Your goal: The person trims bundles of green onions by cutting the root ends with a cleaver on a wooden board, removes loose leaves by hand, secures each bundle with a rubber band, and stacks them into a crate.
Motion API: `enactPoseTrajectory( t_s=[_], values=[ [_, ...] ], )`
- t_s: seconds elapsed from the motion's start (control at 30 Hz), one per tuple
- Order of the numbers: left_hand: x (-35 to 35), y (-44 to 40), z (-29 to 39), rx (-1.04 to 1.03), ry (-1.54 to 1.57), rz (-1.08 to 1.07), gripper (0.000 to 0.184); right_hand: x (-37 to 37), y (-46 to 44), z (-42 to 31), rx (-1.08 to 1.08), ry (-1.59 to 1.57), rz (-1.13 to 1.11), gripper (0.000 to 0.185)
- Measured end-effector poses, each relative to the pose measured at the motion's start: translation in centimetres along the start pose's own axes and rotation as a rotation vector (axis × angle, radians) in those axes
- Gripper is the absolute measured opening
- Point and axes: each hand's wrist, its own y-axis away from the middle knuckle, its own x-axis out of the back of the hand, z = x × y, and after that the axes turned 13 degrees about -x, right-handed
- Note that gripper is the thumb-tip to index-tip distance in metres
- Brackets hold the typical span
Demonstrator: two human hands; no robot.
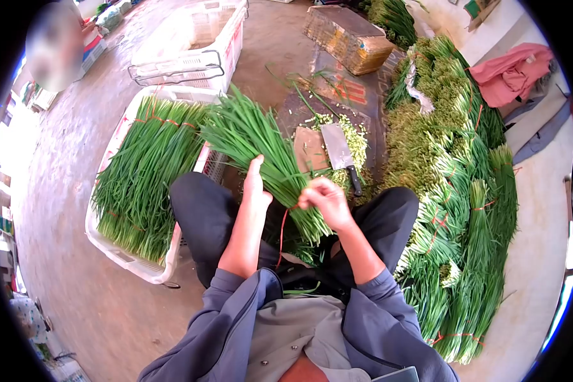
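A bunch of garlic chives (pixel 254 137) lies slanted across my lap, its leafy tips up to the left and its pale cut ends down to the right. My left hand (pixel 254 184) is closed round the bunch at mid-length, with most of its fingers hidden underneath. Near the cut ends, my right hand (pixel 325 198) pinches at a red string (pixel 282 235) against the stems. The string's loose end hangs toward my lap. A cleaver (pixel 337 146) with a black handle lies on the ground just beyond my right hand, beside a brown board (pixel 311 150) and scattered pale trimmings.
To my left stands a white plastic crate (pixel 165 270) filled with tied chive bunches. Another white crate (pixel 226 57) is behind it. A long heap of chives (pixel 452 210) lines my right side. Farther off sit a taped cardboard box (pixel 347 38) and a pink garment (pixel 516 73).
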Motion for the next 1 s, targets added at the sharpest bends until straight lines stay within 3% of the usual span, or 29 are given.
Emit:
enactPoseTrajectory(
  t_s=[0.07,0.13,0.17,0.2,0.27,0.3,0.33,0.4,0.5,0.53,0.6,0.67,0.7,0.73,0.87,0.9,0.93,1.0],
  values=[
    [0.2,-0.2,0.4,-0.007,0.081,0.000,0.046,2.1,1.5,-1.4,0.111,-0.038,0.110,0.006],
    [0.7,-0.8,0.1,-0.044,0.143,-0.048,0.044,3.7,2.0,-3.2,0.089,-0.111,0.271,0.006],
    [0.5,-0.5,0.1,-0.038,0.156,-0.058,0.043,5.1,2.3,-3.9,0.009,0.144,0.428,0.004],
    [0.1,-0.3,0.2,-0.032,0.168,-0.072,0.041,6.9,1.8,-3.9,-0.076,0.531,0.556,0.024],
    [-0.6,0.3,0.1,-0.030,0.167,-0.120,0.040,6.4,2.8,-4.1,0.060,1.430,0.765,0.055],
    [-0.9,0.6,0.1,-0.036,0.173,-0.155,0.040,6.0,2.1,-3.9,0.083,1.346,0.711,0.076],
    [-1.1,0.9,-0.1,-0.058,0.149,-0.214,0.041,3.7,2.1,-4.8,-0.066,1.101,0.578,0.085],
    [-1.3,1.5,-0.4,-0.032,0.105,-0.266,0.043,1.7,0.5,-3.8,-0.123,0.812,0.408,0.093],
    [-1.5,2.2,-1.9,-0.014,-0.011,-0.291,0.042,-0.6,-2.2,-2.3,0.072,0.829,0.423,0.101],
    [-0.5,1.7,-3.0,-0.031,-0.064,-0.260,0.042,-0.3,-4.0,-1.4,0.240,0.665,0.310,0.089],
    [0.0,2.2,-3.8,-0.153,-0.158,-0.216,0.037,-1.2,-3.6,-1.8,0.273,0.860,0.502,0.070],
    [-0.7,2.9,-3.1,-0.340,-0.317,-0.197,0.038,-0.8,-3.8,-0.9,0.339,0.791,0.505,0.061],
    [-1.1,3.4,-2.7,-0.357,-0.256,-0.204,0.042,-0.3,-3.8,-0.3,0.390,0.731,0.505,0.053],
    [-1.5,4.1,-2.4,-0.371,-0.195,-0.208,0.047,-0.3,-3.5,-0.1,0.388,0.735,0.505,0.053],
    [-2.0,4.6,-3.3,-0.521,-0.563,-0.382,0.064,0.2,-3.5,0.7,0.300,0.658,0.525,0.048],
    [-1.7,4.0,-3.1,-0.452,-0.512,-0.378,0.063,0.4,-3.5,1.0,0.306,0.662,0.507,0.046],
    [-1.6,3.9,-2.8,-0.389,-0.515,-0.342,0.047,0.9,-3.8,1.2,0.314,0.670,0.486,0.043],
    [-0.9,3.5,-3.2,-0.285,-0.319,-0.194,0.034,2.9,-4.6,2.1,0.145,0.502,0.498,0.043]
  ],
)
